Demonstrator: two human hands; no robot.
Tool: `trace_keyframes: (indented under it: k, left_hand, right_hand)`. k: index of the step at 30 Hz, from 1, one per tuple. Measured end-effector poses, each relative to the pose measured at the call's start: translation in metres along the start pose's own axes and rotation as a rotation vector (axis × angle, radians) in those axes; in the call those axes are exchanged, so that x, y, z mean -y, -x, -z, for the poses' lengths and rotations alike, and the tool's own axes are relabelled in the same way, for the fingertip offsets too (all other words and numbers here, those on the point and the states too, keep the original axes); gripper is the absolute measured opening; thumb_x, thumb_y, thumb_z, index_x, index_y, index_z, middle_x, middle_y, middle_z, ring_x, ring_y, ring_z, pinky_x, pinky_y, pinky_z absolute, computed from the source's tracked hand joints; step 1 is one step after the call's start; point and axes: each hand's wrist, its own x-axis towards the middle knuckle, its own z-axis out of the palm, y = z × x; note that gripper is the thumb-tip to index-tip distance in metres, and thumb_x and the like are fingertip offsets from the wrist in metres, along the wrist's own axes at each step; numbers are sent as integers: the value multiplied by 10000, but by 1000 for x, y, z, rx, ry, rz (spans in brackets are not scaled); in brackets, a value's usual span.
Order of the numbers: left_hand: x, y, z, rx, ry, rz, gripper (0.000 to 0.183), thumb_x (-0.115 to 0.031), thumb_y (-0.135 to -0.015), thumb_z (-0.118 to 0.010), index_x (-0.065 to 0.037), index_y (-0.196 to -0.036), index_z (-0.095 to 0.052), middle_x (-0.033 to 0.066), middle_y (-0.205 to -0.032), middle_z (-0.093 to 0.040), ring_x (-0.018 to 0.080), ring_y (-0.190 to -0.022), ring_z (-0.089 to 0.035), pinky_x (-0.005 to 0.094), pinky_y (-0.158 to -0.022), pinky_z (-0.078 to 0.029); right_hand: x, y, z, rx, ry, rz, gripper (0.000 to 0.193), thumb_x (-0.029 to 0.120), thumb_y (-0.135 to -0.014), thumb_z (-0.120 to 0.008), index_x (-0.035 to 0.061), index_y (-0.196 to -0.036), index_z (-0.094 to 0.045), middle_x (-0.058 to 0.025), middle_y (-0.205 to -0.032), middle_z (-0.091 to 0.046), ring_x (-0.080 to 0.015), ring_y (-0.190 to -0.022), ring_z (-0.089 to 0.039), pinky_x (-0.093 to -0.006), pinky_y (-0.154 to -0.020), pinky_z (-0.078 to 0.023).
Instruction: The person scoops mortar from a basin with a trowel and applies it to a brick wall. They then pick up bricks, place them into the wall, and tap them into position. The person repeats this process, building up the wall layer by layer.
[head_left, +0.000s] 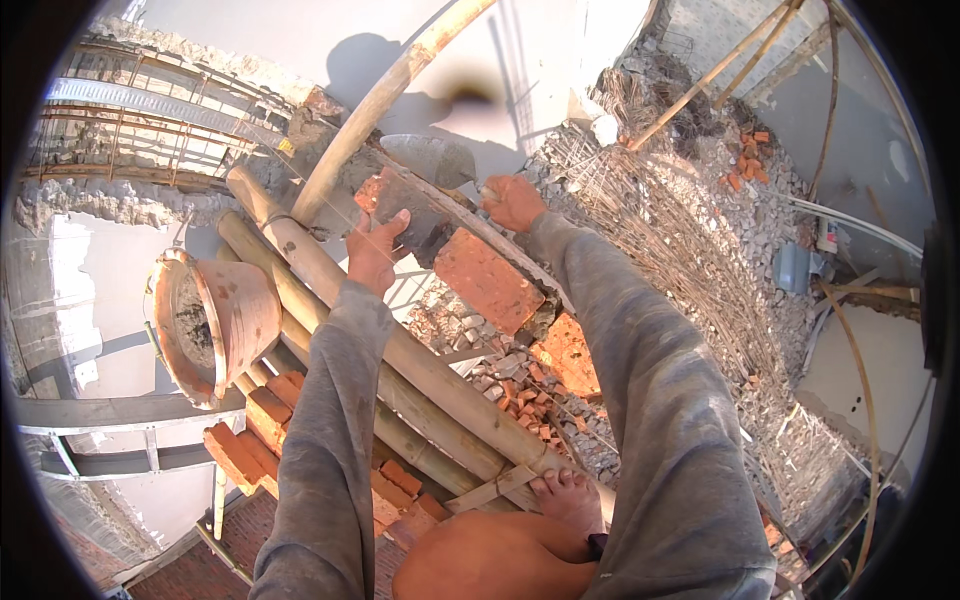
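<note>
My right hand (512, 203) is closed in a fist beyond the brick wall, around the mostly hidden handle of a trowel. Its grey, mortar-smeared trowel blade (430, 160) lies to the left of the fist. My left hand (378, 248) is at the near side of a brick (412, 208), thumb on its face and fingers bent against it. Grey mortar covers much of that brick, with orange showing at its left end. Next to it in the same narrow wall sits a bare red brick (488, 280). A thin string (335, 202) runs past my left hand.
Thick bamboo poles (420, 375) run under my bare foot (568, 500). A mortar bucket (232, 315) stands at the left, above stacked bricks (265, 420). One slanting pole (390, 95) rises beyond my left hand. Rubble (515, 385) and dry stalks (650, 230) lie far below.
</note>
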Motion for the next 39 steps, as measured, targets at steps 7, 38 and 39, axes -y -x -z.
trace_keyframes:
  k: [7,38,39]
  left_hand:
    - [3,-4,5,93,92,-23,766,-121,-959,-804,-230,-1600,-399,78,-1286,-676,261,-1074,-702,447,-848,-591]
    - [-175,122,38,-176,-914,-1295,358,-131,-944,-703,-60,-1292,-751,139,-1229,-741,251,-1084,-726,387,-948,-582]
    - [-179,110,24,-66,-1103,-1217,394,-119,-930,-686,-71,-1317,-739,158,-1272,-718,296,-1146,-699,417,-994,-566]
  right_hand:
    - [-23,36,-20,-141,-7,241,326,306,-883,-704,-4,-959,-643,-282,-855,-675,-495,-839,-653,-538,-794,-520]
    - [177,200,-71,-74,-331,152,338,236,-1067,-633,-13,-847,-567,-163,-662,-559,-218,-601,-576,-396,-555,-431]
    - [170,182,-88,-146,-220,178,354,250,-1054,-632,-25,-839,-574,-220,-680,-571,-312,-622,-600,-452,-579,-438]
